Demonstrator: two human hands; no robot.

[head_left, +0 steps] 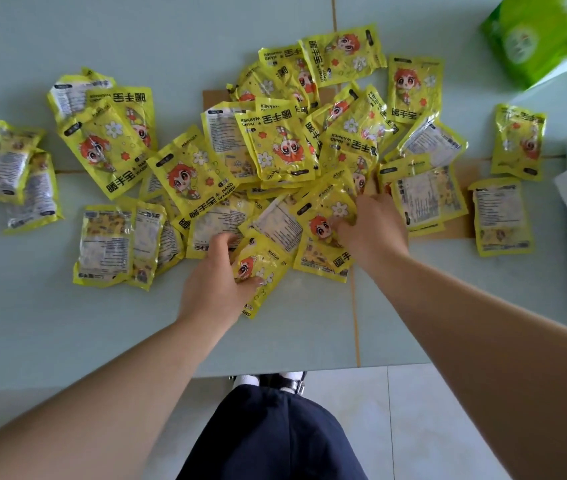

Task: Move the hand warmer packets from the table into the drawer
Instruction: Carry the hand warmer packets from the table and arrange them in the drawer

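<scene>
Nearest us, our left hand [216, 285] curls around a yellow packet [263, 271] at the pile's near edge, while our right hand [372, 230] pinches another packet [327, 216] just beyond. We judge this the gathering step — the pile of hand warmer packets [275, 150] covers the table [102, 341]. No drawer shows; next, lift both clear.

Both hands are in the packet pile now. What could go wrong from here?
1. The left hand grips one packet that sits by the table edge; a loose grip could drop it to the floor.
2. The right hand pinches a packet in the overlapping pile, so lifting may drag neighbours along.
3. No drawer is in view, so the carry path cannot be checked.
</scene>
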